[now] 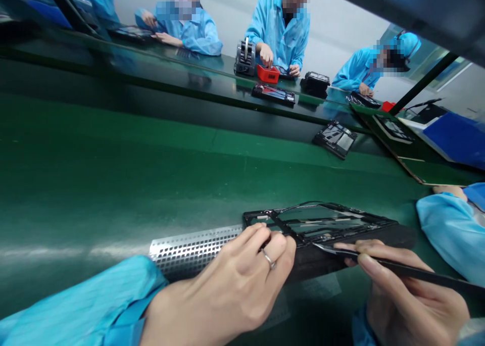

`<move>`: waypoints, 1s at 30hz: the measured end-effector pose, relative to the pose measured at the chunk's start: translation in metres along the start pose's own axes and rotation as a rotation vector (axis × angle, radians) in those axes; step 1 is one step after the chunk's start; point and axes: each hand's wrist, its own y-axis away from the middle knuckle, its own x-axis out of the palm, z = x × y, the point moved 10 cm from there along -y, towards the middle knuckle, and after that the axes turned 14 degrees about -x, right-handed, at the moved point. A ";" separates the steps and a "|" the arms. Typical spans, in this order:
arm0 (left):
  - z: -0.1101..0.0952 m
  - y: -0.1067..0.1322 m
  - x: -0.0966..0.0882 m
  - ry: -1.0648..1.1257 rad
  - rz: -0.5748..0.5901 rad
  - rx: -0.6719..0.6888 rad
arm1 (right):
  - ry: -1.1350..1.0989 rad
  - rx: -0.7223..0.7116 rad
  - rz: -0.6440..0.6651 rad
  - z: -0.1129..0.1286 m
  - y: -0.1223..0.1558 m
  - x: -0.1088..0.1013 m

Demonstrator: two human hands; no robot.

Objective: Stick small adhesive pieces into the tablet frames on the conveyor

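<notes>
No legible writing, left hand (231, 290) steadying tablet frame (322, 225)

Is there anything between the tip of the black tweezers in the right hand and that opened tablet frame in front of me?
Nothing visible. The right hand holds the black tweezers with their tip already at the near edge of the tablet frame. The left hand rests on the frame's left corner, off to the side.

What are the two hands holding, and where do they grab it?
The right hand grips thin black tweezers around their middle, tip on the flat black device frame. The left hand steadies that frame's near left edge with its fingertips.
</notes>
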 end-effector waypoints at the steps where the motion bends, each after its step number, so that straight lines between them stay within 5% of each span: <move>1: 0.000 0.000 0.000 -0.003 0.001 0.001 | 0.002 -0.012 0.002 0.001 -0.001 0.001; 8: 0.002 -0.002 -0.001 0.011 0.006 -0.003 | 0.038 -0.124 0.083 0.010 0.002 0.004; 22: 0.001 -0.001 -0.001 0.004 -0.002 -0.007 | -0.068 0.014 0.061 -0.004 0.004 0.001; 30: -0.001 0.003 0.004 0.010 0.028 0.011 | -0.009 -0.052 0.082 0.003 0.000 0.004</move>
